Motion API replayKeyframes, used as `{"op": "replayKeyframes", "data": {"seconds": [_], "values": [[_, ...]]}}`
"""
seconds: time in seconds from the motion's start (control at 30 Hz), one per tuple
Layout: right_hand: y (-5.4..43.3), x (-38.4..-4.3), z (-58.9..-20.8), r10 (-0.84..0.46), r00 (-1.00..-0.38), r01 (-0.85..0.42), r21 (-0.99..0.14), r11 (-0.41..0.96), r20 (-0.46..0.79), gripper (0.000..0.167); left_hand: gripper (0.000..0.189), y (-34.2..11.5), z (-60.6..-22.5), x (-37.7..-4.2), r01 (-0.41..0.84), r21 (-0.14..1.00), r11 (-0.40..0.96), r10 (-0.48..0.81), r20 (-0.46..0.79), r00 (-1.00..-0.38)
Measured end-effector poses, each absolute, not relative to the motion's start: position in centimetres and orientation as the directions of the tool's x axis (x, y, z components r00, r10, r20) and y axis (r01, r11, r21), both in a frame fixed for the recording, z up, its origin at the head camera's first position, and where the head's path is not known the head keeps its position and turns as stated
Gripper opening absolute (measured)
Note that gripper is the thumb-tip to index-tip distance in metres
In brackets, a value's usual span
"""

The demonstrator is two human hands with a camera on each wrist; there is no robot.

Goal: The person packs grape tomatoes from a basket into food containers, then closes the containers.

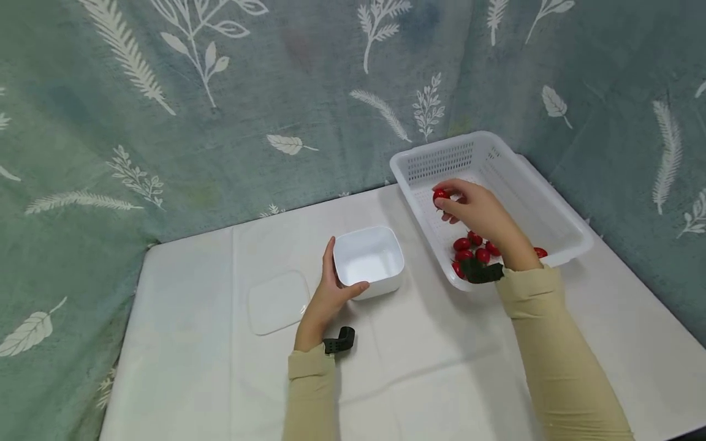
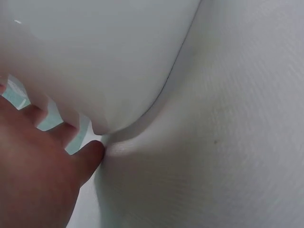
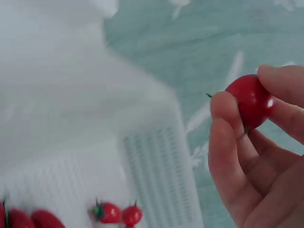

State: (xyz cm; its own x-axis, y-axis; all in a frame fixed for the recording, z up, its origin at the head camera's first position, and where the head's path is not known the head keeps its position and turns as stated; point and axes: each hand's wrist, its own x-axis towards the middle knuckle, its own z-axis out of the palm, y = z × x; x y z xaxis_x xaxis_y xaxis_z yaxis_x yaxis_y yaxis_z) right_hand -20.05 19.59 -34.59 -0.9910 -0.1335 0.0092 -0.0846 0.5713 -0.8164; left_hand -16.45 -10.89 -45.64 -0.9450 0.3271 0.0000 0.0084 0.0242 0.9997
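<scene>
In the head view my right hand (image 1: 477,211) pinches a red cherry tomato (image 1: 440,195) between thumb and fingertips, above the white plastic basket (image 1: 573,243). The right wrist view shows the tomato (image 3: 252,102) with a bit of green stem. My left hand (image 1: 324,297) grips a small white square container (image 1: 380,286) on the table, fingers along its left side and thumb at the near side. The container's visible inside holds nothing. Seen from the left wrist, the fingers (image 2: 61,133) lie against the container's white wall (image 2: 104,61).
Several more cherry tomatoes (image 1: 462,244) lie in the near part of the basket, partly hidden by my right wrist. A flat translucent lid (image 1: 278,301) rests on the white table (image 1: 187,343) left of the container. A patterned green curtain (image 1: 309,92) hangs behind the table.
</scene>
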Motion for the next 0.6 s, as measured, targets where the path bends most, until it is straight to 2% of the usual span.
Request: {"op": "replayKeyframes", "data": {"seconds": [0.27, 0.4, 0.6], "values": [[17.6, -17.3, -35.0, -0.160, -0.986, -0.103, -0.946, 0.308, 0.055, 0.034, 0.107, -11.5, -44.3, -15.7, -0.031, 0.998, 0.057, 0.357, -0.049, -0.933], [16.1, -16.3, -35.4, -0.166, -0.983, -0.121, -0.959, 0.255, 0.080, 0.036, 0.106, -12.2, -44.2, -15.8, -0.018, 0.997, 0.069, 0.361, -0.042, -0.932], [13.4, -15.4, -35.6, -0.161, -0.964, -0.242, -0.947, 0.211, 0.211, 0.028, 0.106, -13.3, -44.3, -15.8, 0.023, 0.997, 0.068, 0.375, -0.004, -0.927]]}}
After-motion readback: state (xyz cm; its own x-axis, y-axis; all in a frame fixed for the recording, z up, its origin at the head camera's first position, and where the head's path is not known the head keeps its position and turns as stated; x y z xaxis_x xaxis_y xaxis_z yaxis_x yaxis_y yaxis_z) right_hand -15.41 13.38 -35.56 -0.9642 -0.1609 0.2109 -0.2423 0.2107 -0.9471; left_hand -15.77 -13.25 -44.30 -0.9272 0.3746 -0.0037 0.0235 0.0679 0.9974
